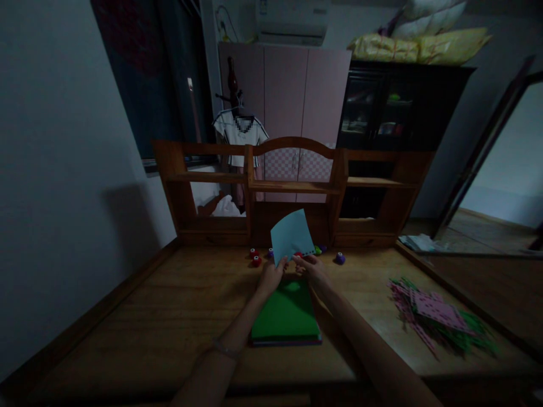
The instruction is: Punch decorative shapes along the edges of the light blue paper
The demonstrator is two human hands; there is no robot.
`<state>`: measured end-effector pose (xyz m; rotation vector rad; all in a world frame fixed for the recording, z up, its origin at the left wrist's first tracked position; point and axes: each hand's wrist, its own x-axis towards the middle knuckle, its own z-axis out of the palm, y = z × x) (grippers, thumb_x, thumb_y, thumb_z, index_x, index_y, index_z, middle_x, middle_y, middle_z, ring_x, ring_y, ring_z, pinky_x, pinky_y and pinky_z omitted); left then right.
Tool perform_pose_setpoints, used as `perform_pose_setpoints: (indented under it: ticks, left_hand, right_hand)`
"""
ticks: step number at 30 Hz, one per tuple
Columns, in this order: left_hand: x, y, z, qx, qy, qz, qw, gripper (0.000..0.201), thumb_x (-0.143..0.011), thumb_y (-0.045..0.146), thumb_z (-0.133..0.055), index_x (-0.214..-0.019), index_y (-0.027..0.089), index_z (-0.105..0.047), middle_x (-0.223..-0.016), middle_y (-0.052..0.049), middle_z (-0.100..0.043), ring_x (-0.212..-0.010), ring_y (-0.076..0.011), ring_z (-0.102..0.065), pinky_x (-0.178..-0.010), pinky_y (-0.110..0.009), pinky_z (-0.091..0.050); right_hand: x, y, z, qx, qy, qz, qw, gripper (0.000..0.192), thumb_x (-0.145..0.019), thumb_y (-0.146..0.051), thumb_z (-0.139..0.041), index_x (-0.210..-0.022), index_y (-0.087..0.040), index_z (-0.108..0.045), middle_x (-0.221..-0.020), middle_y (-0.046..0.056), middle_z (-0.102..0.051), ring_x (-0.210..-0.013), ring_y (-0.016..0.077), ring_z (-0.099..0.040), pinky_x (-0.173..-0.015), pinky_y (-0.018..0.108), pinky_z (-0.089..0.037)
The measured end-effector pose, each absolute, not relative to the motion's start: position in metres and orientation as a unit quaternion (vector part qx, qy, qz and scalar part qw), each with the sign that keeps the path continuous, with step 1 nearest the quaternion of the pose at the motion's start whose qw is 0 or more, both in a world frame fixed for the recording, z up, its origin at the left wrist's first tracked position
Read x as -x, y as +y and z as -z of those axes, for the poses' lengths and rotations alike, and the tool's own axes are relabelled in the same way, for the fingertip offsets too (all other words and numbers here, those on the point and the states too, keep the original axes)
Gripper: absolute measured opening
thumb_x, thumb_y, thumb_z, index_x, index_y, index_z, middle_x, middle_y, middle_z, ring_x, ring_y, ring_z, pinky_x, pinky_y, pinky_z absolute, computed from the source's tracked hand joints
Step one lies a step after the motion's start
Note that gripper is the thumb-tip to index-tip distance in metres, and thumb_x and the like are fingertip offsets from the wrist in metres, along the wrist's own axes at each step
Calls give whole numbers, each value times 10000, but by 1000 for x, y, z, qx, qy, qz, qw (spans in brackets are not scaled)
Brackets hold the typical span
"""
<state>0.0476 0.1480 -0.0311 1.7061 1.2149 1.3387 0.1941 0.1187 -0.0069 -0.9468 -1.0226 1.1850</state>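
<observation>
A light blue sheet of paper (291, 234) is held up, tilted, above a green stack of paper (286, 314). My left hand (274, 277) pinches the sheet at its lower left corner. Along the sheet's lower right edge runs a row of small dark holes. My right hand (311, 268) is closed at that edge around a small red hole punch (298, 255), partly hidden by the fingers. Behind the sheet stand more small punches: two red ones (255, 261) on the left, a purple one (340, 258) on the right, and a green one (318, 250), partly covered.
Pink and green cut paper strips with holes (441, 311) lie heaped on the table's right side. A wooden shelf unit (297, 186) rises along the back edge of the wooden table (169, 316). A white wall (63, 198) borders the left.
</observation>
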Motion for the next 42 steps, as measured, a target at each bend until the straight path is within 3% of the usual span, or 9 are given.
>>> perform_pose_setpoints:
  ticks: [16,29,42]
  left_hand:
    - [-46,151,38,-644,473,-495,342,450,-820,532,-448,-793,130,-649,-600,-58,-617,-635,-197,-598,-615,-273,-428]
    - [-46,154,39,-659,477,-491,312,418,-834,488,-445,-766,128,-646,-727,-78,-654,-690,-186,-604,-661,-271,-426]
    - [-47,154,41,-661,468,-494,317,433,-841,499,-429,-771,128,-642,-634,-63,-623,-640,-184,-592,-606,-257,-416]
  right_hand:
    - [-196,117,6,404,-443,-522,607,335,-589,-384,-782,-800,-159,-650,-734,28,-618,-585,112,-557,-522,220,-429]
    - [-195,124,12,397,-433,-530,612,357,-554,-384,-799,-773,-147,-647,-692,22,-601,-546,101,-521,-490,213,-395]
    - [-196,124,15,400,-442,-525,608,320,-589,-373,-781,-799,-166,-657,-754,34,-618,-591,110,-542,-532,227,-419]
